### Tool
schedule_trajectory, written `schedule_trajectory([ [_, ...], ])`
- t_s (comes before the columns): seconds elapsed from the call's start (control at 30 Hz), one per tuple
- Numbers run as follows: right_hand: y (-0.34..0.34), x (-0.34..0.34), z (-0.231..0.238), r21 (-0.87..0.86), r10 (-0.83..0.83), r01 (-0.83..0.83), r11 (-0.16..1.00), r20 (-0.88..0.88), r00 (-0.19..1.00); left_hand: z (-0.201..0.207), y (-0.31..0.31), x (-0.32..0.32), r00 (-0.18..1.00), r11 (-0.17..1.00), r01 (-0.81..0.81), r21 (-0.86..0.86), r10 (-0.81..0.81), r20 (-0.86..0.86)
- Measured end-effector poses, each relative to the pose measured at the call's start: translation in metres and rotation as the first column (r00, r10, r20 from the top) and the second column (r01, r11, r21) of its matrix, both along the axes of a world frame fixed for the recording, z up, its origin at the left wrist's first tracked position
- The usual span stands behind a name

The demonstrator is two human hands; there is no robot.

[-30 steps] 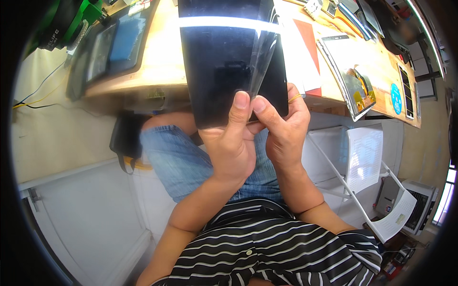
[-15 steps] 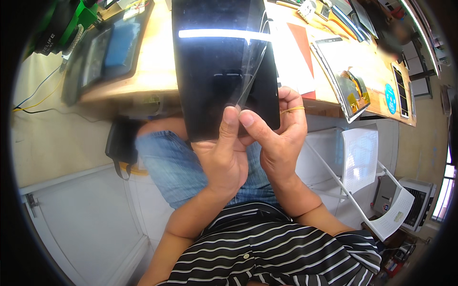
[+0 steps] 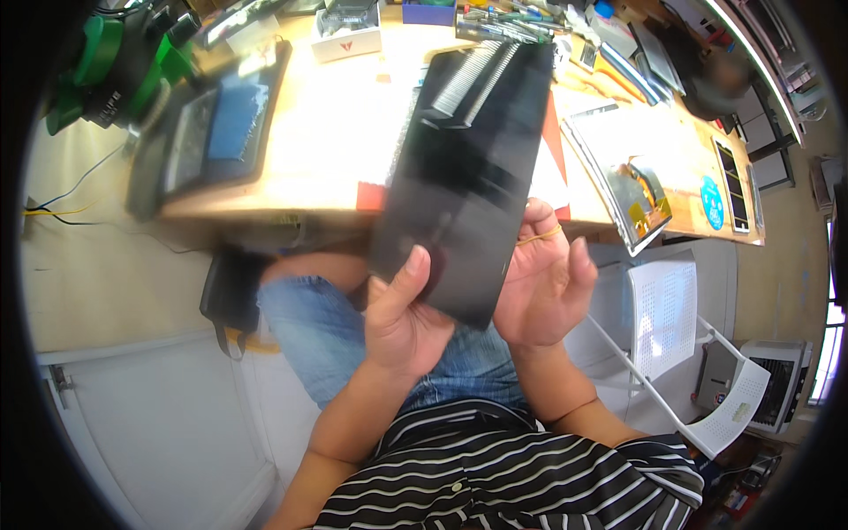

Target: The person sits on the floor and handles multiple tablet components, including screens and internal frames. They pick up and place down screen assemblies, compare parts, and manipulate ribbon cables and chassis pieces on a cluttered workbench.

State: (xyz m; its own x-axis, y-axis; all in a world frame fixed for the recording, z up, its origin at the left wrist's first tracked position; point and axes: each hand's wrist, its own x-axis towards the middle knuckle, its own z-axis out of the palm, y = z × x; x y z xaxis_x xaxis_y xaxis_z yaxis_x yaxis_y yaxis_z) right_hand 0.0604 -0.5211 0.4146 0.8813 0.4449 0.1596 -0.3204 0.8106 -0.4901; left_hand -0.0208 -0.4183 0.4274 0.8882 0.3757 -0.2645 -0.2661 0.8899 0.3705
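A: Where is the black panel [image 3: 468, 177]?
B: Raised in front of the counter [image 3: 318, 124], tilted, its upper end leaning right. It overlaps the near edge from view.
A: What holds it?
B: The left hand [image 3: 406, 327]. Its thumb lies flat over the panel's lower left side and pinches it against the other fingers, which are hidden behind.
A: And the right hand [image 3: 543, 291]?
B: Just beside the panel's right edge, thumb spread well away, other fingers loosely curled. A yellow band [image 3: 541, 236] circles one of them. I can't tell whether those fingertips touch the panel.
A: What lies on the counter?
B: A blue round sticker [image 3: 712, 201] near the near right corner; left of it, a white-edged panel [image 3: 601, 159] reaching over the near edge. A blue rectangular piece [image 3: 237, 124] lies toward the left edge, and a white box [image 3: 346, 42] toward the far edge.
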Motion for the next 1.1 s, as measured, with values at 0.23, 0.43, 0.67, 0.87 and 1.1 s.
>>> schedule_trajectory([
  [0.23, -0.001, 0.041, 0.004, -0.175, 0.397, -0.392, 0.903, -0.003, 0.918, -0.023, -0.025, -0.023, 0.751, 0.659, 0.614, -0.435, -0.316, 0.58],
  [0.43, -0.013, 0.046, 0.021, -0.389, -0.056, 0.158, 0.908, 0.26, 0.964, -0.042, -0.001, -0.017, 0.632, 0.608, 0.763, -0.22, -0.63, 0.452],
  [0.67, -0.015, 0.035, 0.024, -0.582, -0.053, 0.213, 0.785, 0.28, 0.959, -0.02, 0.022, -0.022, 0.977, 0.922, 0.132, 0.364, -0.183, 0.112],
  [0.87, -0.006, 0.037, 0.024, -0.579, 0.005, 0.336, 0.743, 0.507, 0.862, -0.014, 0.038, -0.02, 0.979, 0.811, 0.164, 0.562, -0.204, 0.009],
  [1.1, -0.01, 0.063, 0.047, -0.409, 0.381, 0.832, 0.375, 0.886, 0.264, -0.023, 0.031, -0.023, 0.989, 0.763, 0.14, 0.631, -0.143, -0.046],
])
